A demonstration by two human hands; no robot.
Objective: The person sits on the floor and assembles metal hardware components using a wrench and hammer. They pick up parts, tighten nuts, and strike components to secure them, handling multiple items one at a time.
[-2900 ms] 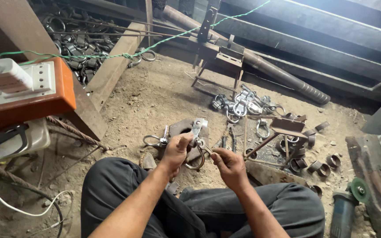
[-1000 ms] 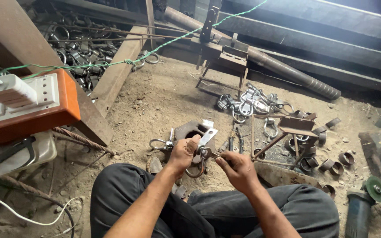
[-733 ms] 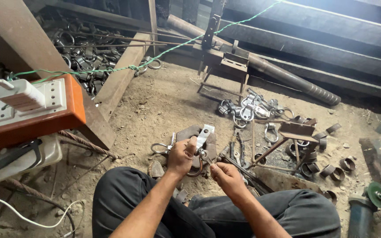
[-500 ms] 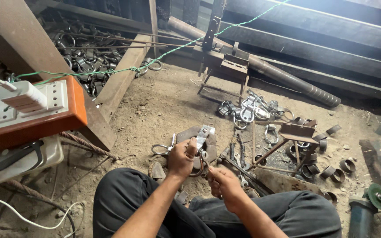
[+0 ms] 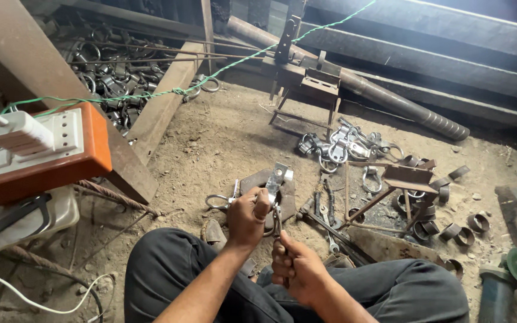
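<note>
Both hands engaged: left hand (image 5: 248,216) clamped on metal clamp bracket (image 5: 276,182), right hand (image 5: 297,270) fisted round tool below bracket. Bracket near flat plate (image 5: 257,179). Advise steady bracket, squared pull.

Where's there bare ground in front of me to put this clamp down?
Bare dirt lies between the slanted wooden plank and the shiny clamp pile, in front of the small metal stand. Crowded: right, around the metal rings; near your left hand, tools.

Daylight, soft, from upper right; sandy floor (image 5: 222,137) bright; top edge and left corner in deep shadow; mild glare on metal clamps (image 5: 345,143); focus sharp overall.
</note>
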